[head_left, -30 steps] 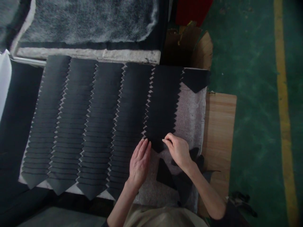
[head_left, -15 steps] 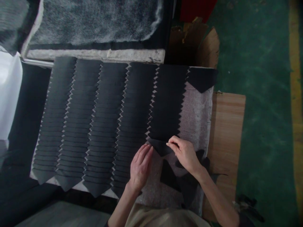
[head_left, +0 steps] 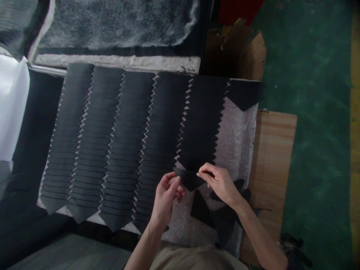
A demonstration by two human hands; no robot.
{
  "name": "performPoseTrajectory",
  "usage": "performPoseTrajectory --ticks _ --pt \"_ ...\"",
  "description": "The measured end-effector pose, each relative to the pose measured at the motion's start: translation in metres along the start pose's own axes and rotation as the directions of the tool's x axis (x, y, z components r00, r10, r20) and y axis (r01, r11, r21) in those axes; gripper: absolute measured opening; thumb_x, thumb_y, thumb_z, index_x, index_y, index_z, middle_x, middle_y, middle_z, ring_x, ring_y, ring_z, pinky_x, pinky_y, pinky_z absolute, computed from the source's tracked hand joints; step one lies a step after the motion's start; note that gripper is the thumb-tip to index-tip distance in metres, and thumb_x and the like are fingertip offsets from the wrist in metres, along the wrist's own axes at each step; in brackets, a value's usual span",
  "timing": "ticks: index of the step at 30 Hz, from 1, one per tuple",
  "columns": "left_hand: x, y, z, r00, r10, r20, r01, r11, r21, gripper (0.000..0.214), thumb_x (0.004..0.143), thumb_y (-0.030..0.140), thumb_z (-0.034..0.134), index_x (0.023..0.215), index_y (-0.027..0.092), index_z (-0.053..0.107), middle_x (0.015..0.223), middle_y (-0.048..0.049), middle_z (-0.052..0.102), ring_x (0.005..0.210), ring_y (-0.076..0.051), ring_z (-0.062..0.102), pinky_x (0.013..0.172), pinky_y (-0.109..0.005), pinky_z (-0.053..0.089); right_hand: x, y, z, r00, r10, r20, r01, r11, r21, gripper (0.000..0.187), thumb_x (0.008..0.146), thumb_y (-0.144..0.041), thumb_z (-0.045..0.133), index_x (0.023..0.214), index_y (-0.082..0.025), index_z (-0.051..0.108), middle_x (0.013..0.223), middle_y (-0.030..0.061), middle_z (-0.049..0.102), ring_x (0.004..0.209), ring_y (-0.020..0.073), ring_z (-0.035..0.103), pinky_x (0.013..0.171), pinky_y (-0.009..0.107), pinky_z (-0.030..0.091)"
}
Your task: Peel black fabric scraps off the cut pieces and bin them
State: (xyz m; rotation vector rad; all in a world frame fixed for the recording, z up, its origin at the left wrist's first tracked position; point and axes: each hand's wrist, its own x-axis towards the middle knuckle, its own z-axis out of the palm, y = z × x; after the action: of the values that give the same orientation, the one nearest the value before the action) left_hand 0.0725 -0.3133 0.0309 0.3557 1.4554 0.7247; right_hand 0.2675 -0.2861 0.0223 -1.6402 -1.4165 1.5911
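Note:
Between my hands a dark pointed fabric piece (head_left: 190, 181) is stretched sideways, its tip toward me. My left hand (head_left: 167, 193) is closed in a pinch at the piece's left corner, the other fingers curled. My right hand (head_left: 219, 183) pinches its right corner between thumb and fingers. Just beyond lies the lower end of a column of overlapping dark pieces (head_left: 201, 123), with zigzag side edges. Several loose dark pieces (head_left: 202, 210) lie in a heap under and below my right hand, on the greyish cloth-covered board (head_left: 236, 138).
More overlapping columns (head_left: 126, 150) fill the board to the left. A single dark piece (head_left: 244, 93) lies at the far right corner. A wooden board (head_left: 275, 150) sticks out on the right, and a torn cardboard box (head_left: 253, 56) stands behind. Green floor (head_left: 317, 131) lies beyond.
My left hand has turned from lying flat, fingers forward, to pinching the piece's corner. The fabric piece has shifted slightly toward me, away from the column's end. The view has moved a little.

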Motion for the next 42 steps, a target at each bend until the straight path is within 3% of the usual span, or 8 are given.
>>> performPoseTrajectory --ticks 2,4,8,13,26,38,40,42 --pt "0.002 0.000 0.000 0.998 -0.060 0.003 0.060 0.995 -0.085 0.038 0.078 0.040 0.074 0.102 0.020 0.053 0.059 0.0076 0.056 0.045 -0.006 0.053 0.040 -0.013 0.034 0.001 0.000 0.000 1.000 0.008 -0.001 -0.008 1.000 -0.005 0.020 0.091 -0.040 0.056 0.082 -0.023 0.061 0.064 -0.0062 0.055 0.049 0.0088 0.052 0.053 0.021 0.041" --pt "0.006 -0.001 0.001 0.999 -0.048 -0.011 0.046 0.994 -0.097 0.034 0.076 0.039 0.076 0.094 0.018 0.055 0.057 0.0069 0.057 0.045 -0.006 0.052 0.041 -0.013 0.035 0.001 0.001 0.000 1.000 0.012 -0.026 -0.013 0.998 -0.057 0.019 0.092 -0.039 0.055 0.082 -0.023 0.060 0.063 -0.0060 0.057 0.049 0.0090 0.052 0.054 0.021 0.040" --pt "0.016 -0.002 0.005 0.995 0.064 -0.074 -0.062 0.997 0.037 0.031 0.078 0.041 0.073 0.086 0.016 0.057 0.060 0.0021 0.063 0.048 -0.010 0.059 0.041 -0.016 0.042 0.004 0.003 0.000 0.994 -0.042 -0.100 0.014 0.962 -0.271 0.018 0.093 -0.036 0.053 0.082 -0.024 0.061 0.068 -0.0037 0.064 0.057 0.0112 0.058 0.059 0.022 0.040" --pt "0.024 -0.002 0.010 0.990 0.083 -0.118 -0.062 0.983 0.175 0.035 0.077 0.049 0.071 0.080 0.016 0.059 0.063 0.0003 0.066 0.042 -0.011 0.059 0.035 -0.018 0.042 0.006 0.007 0.002 0.986 -0.103 -0.128 0.039 0.905 -0.424 0.017 0.093 -0.034 0.053 0.083 -0.024 0.062 0.074 -0.0019 0.068 0.067 0.0135 0.063 0.065 0.024 0.041" --pt "0.027 -0.006 0.013 0.978 0.125 -0.166 -0.069 0.950 0.306 0.035 0.077 0.050 0.070 0.072 0.018 0.057 0.057 0.0016 0.066 0.039 -0.012 0.059 0.036 -0.019 0.044 0.007 0.009 0.001 0.986 -0.118 -0.118 0.049 0.880 -0.473 0.014 0.094 -0.031 0.053 0.084 -0.024 0.059 0.077 -0.0022 0.067 0.070 0.0134 0.063 0.066 0.024 0.039" --pt "0.024 -0.008 0.011 0.976 0.167 -0.140 -0.107 0.927 0.359 0.032 0.081 0.048 0.067 0.077 0.018 0.056 0.059 0.0020 0.064 0.043 -0.013 0.061 0.039 -0.021 0.047 0.011 0.003 0.000 0.988 -0.096 -0.121 0.021 0.862 -0.506 0.014 0.093 -0.030 0.055 0.081 -0.023 0.060 0.073 -0.0023 0.067 0.066 0.0131 0.061 0.061 0.024 0.035" --pt "0.021 -0.008 0.009 0.976 0.187 -0.112 -0.128 0.907 0.400 0.030 0.084 0.047 0.064 0.079 0.018 0.055 0.059 0.0026 0.063 0.043 -0.014 0.061 0.040 -0.022 0.047 0.012 0.002 0.000 0.989 -0.085 -0.122 0.011 0.857 -0.515 0.013 0.093 -0.029 0.057 0.082 -0.023 0.060 0.073 -0.0026 0.066 0.067 0.0134 0.062 0.061 0.024 0.034" --pt "0.017 -0.008 0.007 0.956 0.288 -0.059 -0.214 0.817 0.535 0.025 0.088 0.043 0.060 0.082 0.019 0.057 0.059 0.0026 0.062 0.046 -0.013 0.061 0.043 -0.022 0.049 0.012 0.002 0.000 0.989 -0.079 -0.124 0.004 0.857 -0.515 0.012 0.092 -0.029 0.058 0.082 -0.023 0.060 0.073 -0.0031 0.066 0.068 0.0134 0.062 0.062 0.024 0.034"
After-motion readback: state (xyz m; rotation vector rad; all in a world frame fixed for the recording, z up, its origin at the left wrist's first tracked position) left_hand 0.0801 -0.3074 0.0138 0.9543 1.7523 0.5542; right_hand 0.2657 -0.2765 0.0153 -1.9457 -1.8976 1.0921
